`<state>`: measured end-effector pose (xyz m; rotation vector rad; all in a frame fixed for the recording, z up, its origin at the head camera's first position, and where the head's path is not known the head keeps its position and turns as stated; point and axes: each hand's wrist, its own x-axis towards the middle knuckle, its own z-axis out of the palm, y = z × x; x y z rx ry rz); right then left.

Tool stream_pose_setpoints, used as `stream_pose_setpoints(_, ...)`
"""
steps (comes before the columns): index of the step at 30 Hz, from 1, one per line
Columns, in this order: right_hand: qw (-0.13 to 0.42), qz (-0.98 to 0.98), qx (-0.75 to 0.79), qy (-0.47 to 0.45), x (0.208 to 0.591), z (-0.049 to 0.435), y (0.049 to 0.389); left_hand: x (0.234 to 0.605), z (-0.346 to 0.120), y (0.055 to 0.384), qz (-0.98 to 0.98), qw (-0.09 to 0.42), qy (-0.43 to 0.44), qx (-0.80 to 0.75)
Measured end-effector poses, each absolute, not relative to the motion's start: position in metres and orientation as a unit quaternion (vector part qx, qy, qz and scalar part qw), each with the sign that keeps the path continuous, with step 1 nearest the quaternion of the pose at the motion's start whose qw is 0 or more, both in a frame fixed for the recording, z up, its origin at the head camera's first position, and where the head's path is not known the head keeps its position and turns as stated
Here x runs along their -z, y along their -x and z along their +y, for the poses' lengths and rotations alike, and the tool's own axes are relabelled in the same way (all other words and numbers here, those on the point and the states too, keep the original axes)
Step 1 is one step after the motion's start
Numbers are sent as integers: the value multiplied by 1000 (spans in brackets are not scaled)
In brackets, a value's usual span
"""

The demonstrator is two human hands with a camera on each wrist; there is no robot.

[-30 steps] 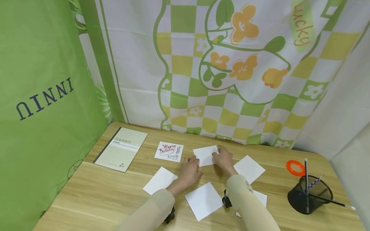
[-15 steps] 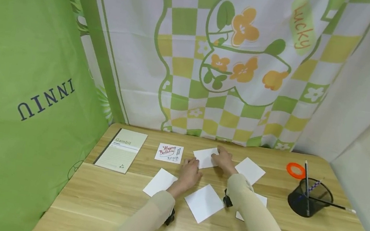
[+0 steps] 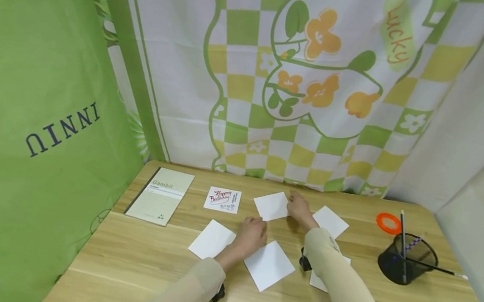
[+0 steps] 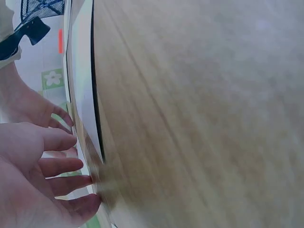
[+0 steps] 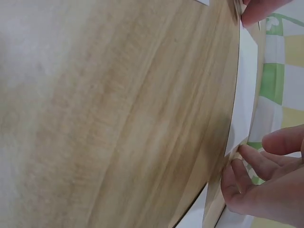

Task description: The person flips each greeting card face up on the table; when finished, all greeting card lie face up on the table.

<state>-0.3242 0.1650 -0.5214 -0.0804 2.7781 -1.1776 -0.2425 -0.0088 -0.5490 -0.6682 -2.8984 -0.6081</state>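
Note:
A white card (image 3: 270, 205) lies flat near the back of the table. At its right edge is my right hand (image 3: 301, 211), fingers loosely bent; the right wrist view shows the fingertips touching the end of the card (image 5: 244, 88) or the wood beside it. Just below the card's front corner rests my left hand (image 3: 251, 235), also overlapping the corner of another white card (image 3: 269, 268). In the left wrist view, the left hand (image 4: 42, 173) has relaxed, spread fingers with their tips down at the table, holding nothing.
More white cards (image 3: 212, 240) lie around, one (image 3: 330, 221) partly behind the right wrist. A "Happy Birthday" card (image 3: 223, 199) and a notebook (image 3: 160, 196) are on the left. On the right stand a black mesh pen holder (image 3: 412, 265) with pencils and an orange ring (image 3: 381, 221).
The left hand has come off the white card and moved slightly toward the front. My right hand has shifted a little right, to the card's edge. The card has stayed in place.

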Motion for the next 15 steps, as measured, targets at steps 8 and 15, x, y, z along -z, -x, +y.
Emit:
stream_pose_setpoints(8, 25, 869, 490, 57, 591, 183, 378, 547, -9, 237, -958, 62, 216, 176)
stream_pose_setpoints(15, 71, 845, 529, -21, 547, 173, 351, 551, -9, 238, -959, 56, 205, 185)
